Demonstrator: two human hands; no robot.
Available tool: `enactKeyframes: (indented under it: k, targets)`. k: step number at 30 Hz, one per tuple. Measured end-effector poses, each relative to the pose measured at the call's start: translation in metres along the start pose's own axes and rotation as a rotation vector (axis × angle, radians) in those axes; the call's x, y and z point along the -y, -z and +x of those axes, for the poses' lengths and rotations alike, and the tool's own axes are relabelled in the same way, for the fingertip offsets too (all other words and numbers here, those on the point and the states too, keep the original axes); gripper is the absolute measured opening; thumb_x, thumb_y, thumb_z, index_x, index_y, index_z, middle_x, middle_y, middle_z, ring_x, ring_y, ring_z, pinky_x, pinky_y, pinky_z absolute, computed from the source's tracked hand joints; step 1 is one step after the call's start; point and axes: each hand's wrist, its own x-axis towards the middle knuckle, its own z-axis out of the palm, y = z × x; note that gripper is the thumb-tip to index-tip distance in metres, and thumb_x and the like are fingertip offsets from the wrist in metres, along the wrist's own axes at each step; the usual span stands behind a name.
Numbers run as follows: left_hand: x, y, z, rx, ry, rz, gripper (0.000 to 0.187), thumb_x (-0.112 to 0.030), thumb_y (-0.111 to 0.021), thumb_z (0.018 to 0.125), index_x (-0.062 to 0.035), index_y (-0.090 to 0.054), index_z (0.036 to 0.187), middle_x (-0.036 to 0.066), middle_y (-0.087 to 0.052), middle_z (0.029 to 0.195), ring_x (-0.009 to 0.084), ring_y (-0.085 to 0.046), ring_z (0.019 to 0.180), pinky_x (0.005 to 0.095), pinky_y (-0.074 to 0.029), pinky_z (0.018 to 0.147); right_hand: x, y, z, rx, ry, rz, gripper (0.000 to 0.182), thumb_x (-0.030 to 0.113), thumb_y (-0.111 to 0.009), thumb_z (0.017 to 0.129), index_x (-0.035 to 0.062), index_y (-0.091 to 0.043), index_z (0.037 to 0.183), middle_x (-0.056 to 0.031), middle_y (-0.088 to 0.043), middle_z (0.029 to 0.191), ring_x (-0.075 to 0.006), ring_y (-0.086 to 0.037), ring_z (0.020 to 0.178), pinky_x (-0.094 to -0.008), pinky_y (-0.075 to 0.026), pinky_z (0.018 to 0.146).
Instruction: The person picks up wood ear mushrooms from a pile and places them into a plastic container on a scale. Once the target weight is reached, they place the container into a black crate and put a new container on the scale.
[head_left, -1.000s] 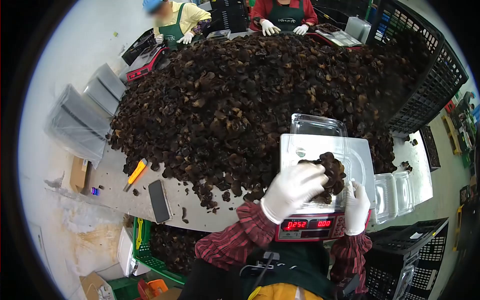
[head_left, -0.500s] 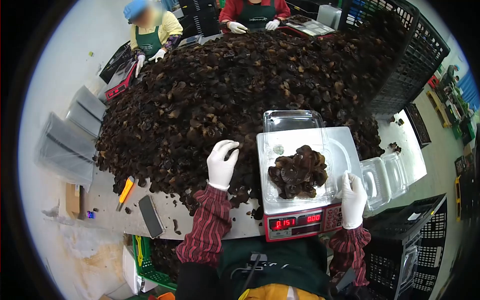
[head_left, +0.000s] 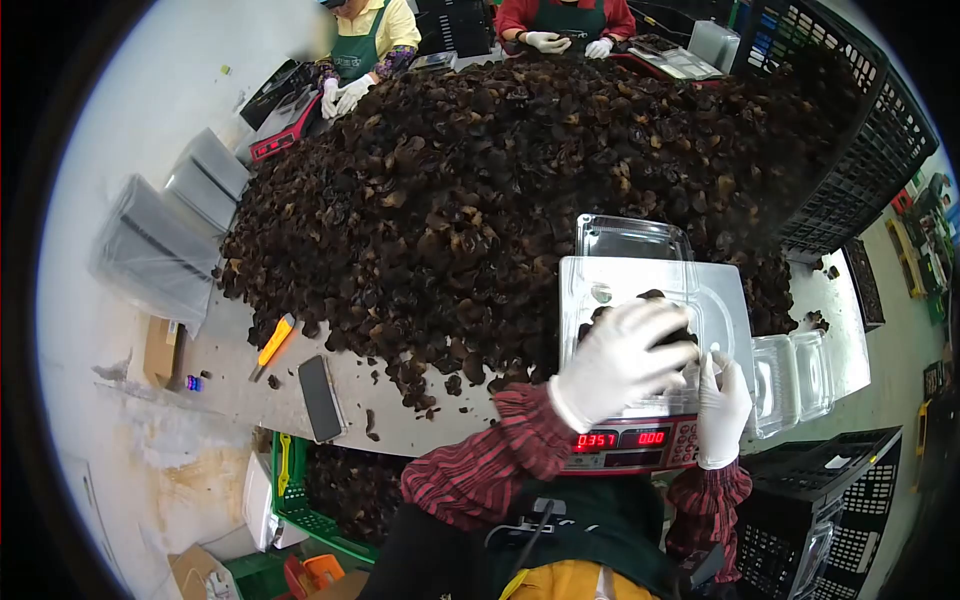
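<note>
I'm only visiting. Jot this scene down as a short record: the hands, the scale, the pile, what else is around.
Left hand: white-gloved, over dark mushroom-like pieces in a clear box; grip hidden
Right hand: white-gloved, fingertips by the box's right edge
Scale: under the box; red display reads 0.357 and 0.00
Pile: more dark pieces, heaped across the table
Table's left part: yellow knife, phone
Right of scale: clear containers
Across the table: a person in yellow sleeves, another in red, both gloved

The left hand (head_left: 630, 360) hides most dark pieces (head_left: 600, 313) beneath it; its sleeve (head_left: 480, 465) covers the scale's (head_left: 715, 285) near-left corner. Far beyond it, the top edge crops a red-sleeved co-worker (head_left: 567, 20).
</note>
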Motion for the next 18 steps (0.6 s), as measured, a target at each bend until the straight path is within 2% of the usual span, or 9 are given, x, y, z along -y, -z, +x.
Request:
enactKeyframes:
  k: [1, 3, 5, 7, 9, 11, 15, 17, 18]
  targets:
    - [0.004, 0.012, -0.003, -0.092, 0.036, -0.022, 0.026, -0.021, -0.069, 0.076, -0.0109, -0.068, 0.100, 0.010, -0.062, 0.109, 0.0298, -0.058, 0.103, 0.0411, -0.046, 0.088, 0.008, 0.003, 0.001, 0.032, -0.077, 0.000, 0.023, 0.013, -0.061, 0.091, -0.0033, -0.060, 0.108, -0.0145, -0.066, 0.090, -0.0170, -0.062, 0.079, -0.0284, -0.049, 0.071]
    - [0.024, 0.032, -0.028, -0.185, 0.252, 0.138, 0.021, -0.012, -0.068, 0.077, -0.0055, -0.068, 0.097, 0.010, -0.065, 0.099, 0.0278, -0.061, 0.092, 0.0356, -0.050, 0.079, 0.008, 0.005, 0.003, 0.064, -0.201, 0.071, 0.024, 0.014, -0.061, 0.091, -0.0030, -0.060, 0.107, -0.0144, -0.066, 0.089, -0.0160, -0.062, 0.079, -0.0283, -0.049, 0.071]
    - [0.048, 0.040, -0.062, -0.142, 0.526, 0.218, 0.018, -0.013, -0.066, 0.078, -0.0059, -0.067, 0.095, 0.009, -0.064, 0.095, 0.0282, -0.059, 0.089, 0.0376, -0.048, 0.079, -0.009, 0.001, 0.003, -0.080, -0.078, 0.054, 0.022, 0.017, -0.060, 0.092, -0.0025, -0.062, 0.103, -0.0120, -0.065, 0.083, -0.0142, -0.060, 0.070, -0.0266, -0.048, 0.065]
    - [0.069, 0.035, -0.105, 0.011, 0.614, 0.245, 0.023, -0.014, -0.066, 0.078, -0.0064, -0.066, 0.099, 0.010, -0.062, 0.096, 0.0287, -0.058, 0.091, 0.0377, -0.048, 0.079, -0.004, 0.007, 0.006, -0.082, -0.155, 0.062, 0.021, 0.017, -0.059, 0.093, -0.0023, -0.063, 0.100, -0.0081, -0.062, 0.078, -0.0107, -0.055, 0.064, -0.0239, -0.046, 0.060]
    - [0.066, 0.025, -0.123, 0.157, 0.552, 0.313, 0.028, -0.013, -0.066, 0.078, -0.0085, -0.063, 0.105, 0.009, -0.060, 0.101, 0.0280, -0.058, 0.093, 0.0374, -0.048, 0.081, 0.015, 0.015, 0.011, -0.055, -0.305, 0.137, 0.014, 0.009, -0.060, 0.091, -0.0042, -0.063, 0.090, -0.0030, -0.052, 0.073, -0.0079, -0.048, 0.062, -0.0231, -0.039, 0.056]
    - [0.073, 0.007, -0.146, 0.233, 0.505, 0.361, 0.023, -0.011, -0.065, 0.078, -0.0081, -0.063, 0.100, 0.009, -0.060, 0.103, 0.0280, -0.058, 0.094, 0.0365, -0.049, 0.081, 0.014, 0.013, 0.010, -0.126, -0.229, 0.129, 0.014, 0.007, -0.061, 0.089, -0.0048, -0.062, 0.082, -0.0033, -0.046, 0.069, -0.0096, -0.045, 0.059, -0.0254, -0.036, 0.053]
    - [0.078, 0.007, -0.147, -0.042, 0.650, 0.125, 0.012, -0.004, -0.066, 0.076, -0.0040, -0.065, 0.088, 0.011, -0.061, 0.091, 0.0287, -0.062, 0.084, 0.0349, -0.050, 0.075, 0.009, 0.019, 0.007, -0.100, -0.120, 0.081, 0.011, 0.007, -0.062, 0.089, -0.0037, -0.064, 0.085, -0.0038, -0.048, 0.069, -0.0096, -0.046, 0.061, -0.0252, -0.037, 0.054]
    - [0.080, 0.022, -0.142, -0.098, 0.725, 0.089, 0.011, 0.000, -0.067, 0.073, -0.0014, -0.066, 0.084, 0.011, -0.065, 0.087, 0.0232, -0.064, 0.081, 0.0305, -0.050, 0.073, 0.004, 0.019, 0.004, -0.098, 0.114, -0.016, 0.010, 0.008, -0.062, 0.088, -0.0020, -0.066, 0.087, -0.0031, -0.052, 0.065, -0.0093, -0.046, 0.058, -0.0215, -0.039, 0.057]
    - [0.080, 0.030, -0.139, -0.151, 0.722, 0.069, 0.011, 0.001, -0.067, 0.073, -0.0014, -0.066, 0.084, 0.010, -0.065, 0.086, 0.0217, -0.064, 0.078, 0.0293, -0.050, 0.070, 0.001, 0.020, 0.002, -0.031, 0.025, -0.005, 0.011, 0.010, -0.065, 0.087, -0.0010, -0.067, 0.087, -0.0024, -0.055, 0.061, -0.0091, -0.047, 0.054, -0.0195, -0.041, 0.058]
